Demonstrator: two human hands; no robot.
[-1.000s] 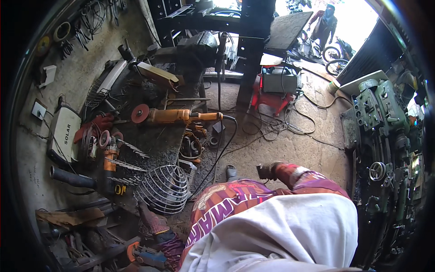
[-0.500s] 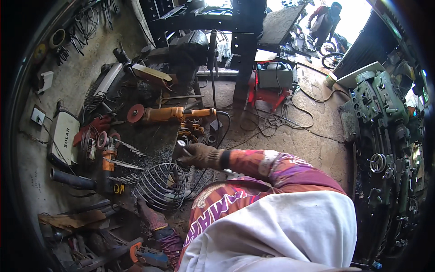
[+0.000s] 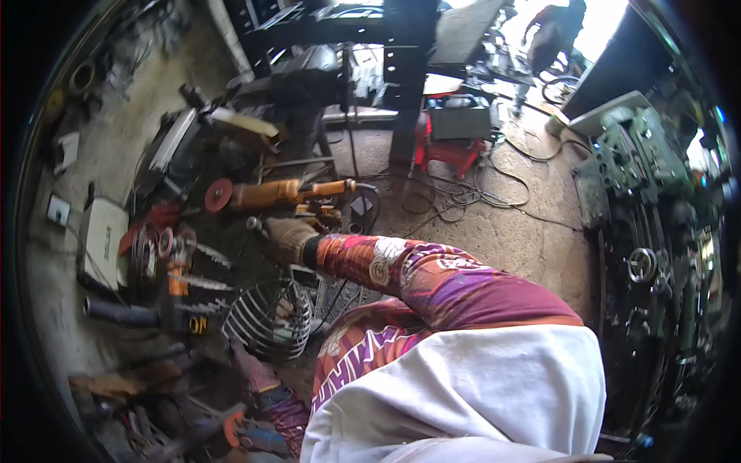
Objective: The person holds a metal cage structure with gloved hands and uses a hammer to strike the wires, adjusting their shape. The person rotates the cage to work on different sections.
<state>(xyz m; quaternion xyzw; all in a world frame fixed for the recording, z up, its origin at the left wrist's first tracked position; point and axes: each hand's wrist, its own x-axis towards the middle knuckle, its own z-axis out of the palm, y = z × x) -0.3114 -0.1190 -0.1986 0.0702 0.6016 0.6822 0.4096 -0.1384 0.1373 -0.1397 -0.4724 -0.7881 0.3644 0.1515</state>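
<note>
A bowl-shaped cage of curved metal bars [image 3: 266, 320] rests low in front of me, with pale pieces visible through its bars. My left hand [image 3: 255, 369], in a pinkish knit glove, is at its lower left edge; blur hides whether the fingers grip a bar. Beyond the cage, my right hand [image 3: 292, 238] wears a brown glove and is closed around a small object with a round shiny metal end [image 3: 254, 224]. The rest of that object is hidden by the glove. Just past this hand lies an orange angle grinder [image 3: 270, 194] with a reddish disc.
A second grinder [image 3: 178, 278] lies at left, near a white box [image 3: 104, 243] by the wall. A red-framed machine [image 3: 455, 143] and looped cables stand on the floor ahead. Green machinery [image 3: 644, 162] lines the right side. A person [image 3: 554, 38] is at the bright doorway.
My right hand has moved left and farther away with the shiny-ended object, from above the cage toward the grinder. My left hand stays by the cage. The view has shifted and blurred slightly.
</note>
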